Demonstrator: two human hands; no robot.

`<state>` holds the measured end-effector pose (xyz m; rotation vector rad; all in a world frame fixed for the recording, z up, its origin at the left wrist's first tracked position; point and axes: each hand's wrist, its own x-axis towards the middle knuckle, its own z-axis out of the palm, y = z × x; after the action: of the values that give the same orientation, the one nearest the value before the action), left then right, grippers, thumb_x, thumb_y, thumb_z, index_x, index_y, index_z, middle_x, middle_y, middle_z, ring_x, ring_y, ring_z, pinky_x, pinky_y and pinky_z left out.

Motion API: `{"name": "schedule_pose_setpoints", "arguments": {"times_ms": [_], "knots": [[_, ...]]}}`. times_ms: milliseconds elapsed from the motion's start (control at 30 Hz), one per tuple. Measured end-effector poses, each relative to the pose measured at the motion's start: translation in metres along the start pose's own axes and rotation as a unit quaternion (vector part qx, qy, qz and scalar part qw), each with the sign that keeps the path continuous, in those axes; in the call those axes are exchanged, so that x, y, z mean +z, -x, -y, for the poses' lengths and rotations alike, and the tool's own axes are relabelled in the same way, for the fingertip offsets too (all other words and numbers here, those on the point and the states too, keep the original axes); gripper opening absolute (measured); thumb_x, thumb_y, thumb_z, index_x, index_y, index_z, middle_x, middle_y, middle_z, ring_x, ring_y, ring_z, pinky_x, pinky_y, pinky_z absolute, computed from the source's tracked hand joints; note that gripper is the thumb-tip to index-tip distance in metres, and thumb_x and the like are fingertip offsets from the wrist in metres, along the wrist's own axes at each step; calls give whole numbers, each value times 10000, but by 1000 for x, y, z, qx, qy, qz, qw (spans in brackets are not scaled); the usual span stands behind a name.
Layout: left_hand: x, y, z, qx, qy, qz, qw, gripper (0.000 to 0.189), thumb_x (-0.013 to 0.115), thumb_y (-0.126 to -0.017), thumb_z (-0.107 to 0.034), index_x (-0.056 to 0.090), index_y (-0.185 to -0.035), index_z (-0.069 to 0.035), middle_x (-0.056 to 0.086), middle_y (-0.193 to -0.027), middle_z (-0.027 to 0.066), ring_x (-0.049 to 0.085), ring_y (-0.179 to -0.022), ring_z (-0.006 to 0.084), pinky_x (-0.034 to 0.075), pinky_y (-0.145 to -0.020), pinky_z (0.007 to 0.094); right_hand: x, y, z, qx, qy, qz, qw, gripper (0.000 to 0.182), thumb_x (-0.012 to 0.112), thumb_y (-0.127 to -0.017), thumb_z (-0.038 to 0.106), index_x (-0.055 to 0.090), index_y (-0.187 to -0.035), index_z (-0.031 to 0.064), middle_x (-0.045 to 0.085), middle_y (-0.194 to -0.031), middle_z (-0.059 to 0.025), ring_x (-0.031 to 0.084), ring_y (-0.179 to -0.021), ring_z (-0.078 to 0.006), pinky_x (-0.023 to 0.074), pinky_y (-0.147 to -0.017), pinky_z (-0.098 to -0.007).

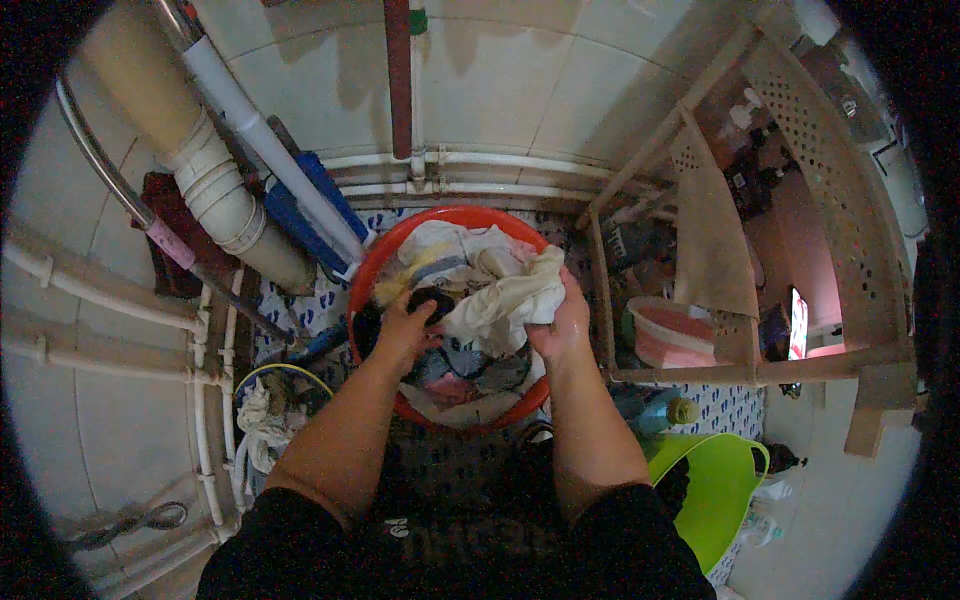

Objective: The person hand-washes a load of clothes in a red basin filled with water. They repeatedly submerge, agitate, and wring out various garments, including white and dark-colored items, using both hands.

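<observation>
A red plastic basin (465,217) full of mixed laundry stands on the floor before me. My right hand (561,319) grips the edge of a crumpled white cloth garment (499,300) at the basin's right side. On the left, my left hand (409,326) has its thumb and fingers curled round a bunch of black cloth (430,301). White, yellow and grey fabric (442,255) lies heaped at the far side of the basin. Nearer to me, below the white garment, are a dark grey-blue cloth (450,364) and a pink one (448,388). Parts of both hands' fingers are hidden.
At right are a shelf rack (679,374) holding a pink basin (671,341), a blue bottle (660,412) and a lime-green tub (716,487). A yellow-rimmed bucket (289,367) with cloths stands left, near a thick drain pipe (217,199) and a blue plastic object (311,202). Thin pipes line the walls.
</observation>
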<state>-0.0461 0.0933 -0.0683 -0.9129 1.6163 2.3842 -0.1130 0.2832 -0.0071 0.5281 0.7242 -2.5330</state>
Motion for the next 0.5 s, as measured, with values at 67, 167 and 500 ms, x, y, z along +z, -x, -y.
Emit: {"name": "schedule_pose_setpoints", "arguments": {"times_ms": [67,167,500], "knots": [[-18,-26,21,18,-59,-10,998,524,597,-774,-183,370,-1226,-46,560,-920,107,543,-673,167,451,-533,293,0,0,3,7,-28,55,998,318,397,-860,285,515,-1056,63,556,-1029,-87,528,-938,-256,423,-826,-378],[-26,-39,32,62,-54,-23,996,420,591,-775,-185,464,-1143,-27,575,-851,104,544,-679,160,447,-550,275,-9,-8,8,-14,-18,73,997,303,407,-857,286,524,-1024,62,565,-994,-82,538,-901,-249,431,-806,-374],[-8,-18,23,260,-403,-51,876,414,630,-707,-201,512,-1047,4,578,-904,172,557,-830,302,425,-740,350,11,12,6,-24,32,92,995,403,446,-850,331,452,-1149,61,513,-1104,-102,497,-991,-255,403,-851,-386]]}}
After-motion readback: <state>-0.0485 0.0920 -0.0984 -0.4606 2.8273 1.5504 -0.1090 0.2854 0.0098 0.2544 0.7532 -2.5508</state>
